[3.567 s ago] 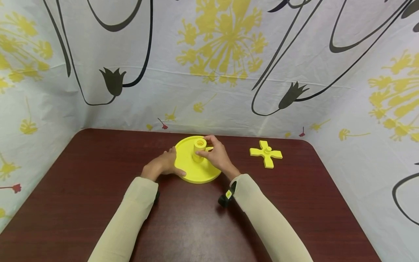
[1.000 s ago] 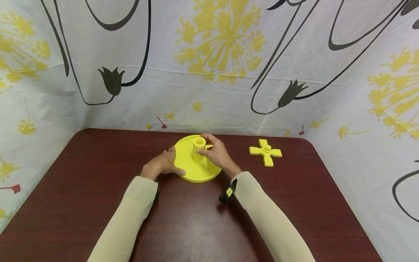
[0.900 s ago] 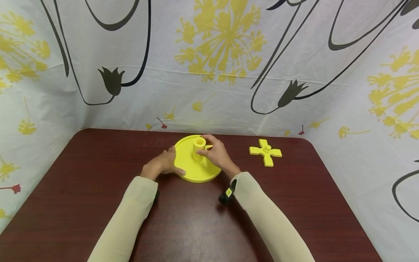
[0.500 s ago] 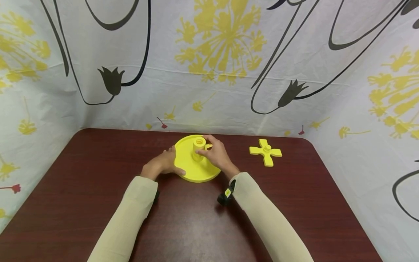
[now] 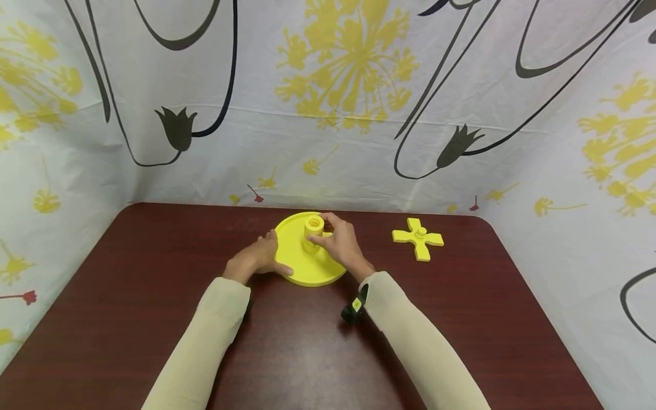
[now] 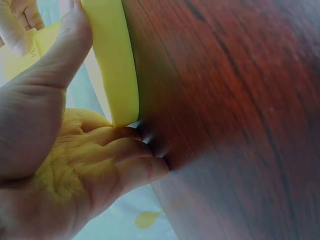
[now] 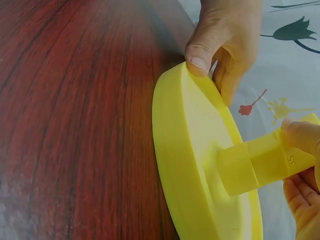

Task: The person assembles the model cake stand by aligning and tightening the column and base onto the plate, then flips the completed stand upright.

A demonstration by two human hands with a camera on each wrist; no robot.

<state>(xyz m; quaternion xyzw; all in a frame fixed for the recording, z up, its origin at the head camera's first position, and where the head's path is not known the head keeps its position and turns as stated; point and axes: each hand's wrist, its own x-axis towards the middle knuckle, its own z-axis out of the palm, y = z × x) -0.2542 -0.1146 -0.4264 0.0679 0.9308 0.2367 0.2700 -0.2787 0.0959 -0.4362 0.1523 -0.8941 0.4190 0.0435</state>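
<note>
Toward twelve o'clock on the table [image 5: 297, 353], the yellow disc [image 5: 307, 270] lies flat, its post [image 5: 310, 229] upright near the middle. The left hand [image 5: 258, 257] grips the rim around nine o'clock, thumb on top; the right hand [image 5: 343, 242] pinches the post's upper part from three o'clock. Post and disc look joined or nearly so; the cross [image 5: 418, 239], loose at three o'clock, seems the piece left over. Plain and round, the disc has a raised edge; the post shows a seam, a "35" and an open top, perhaps threaded.
</note>
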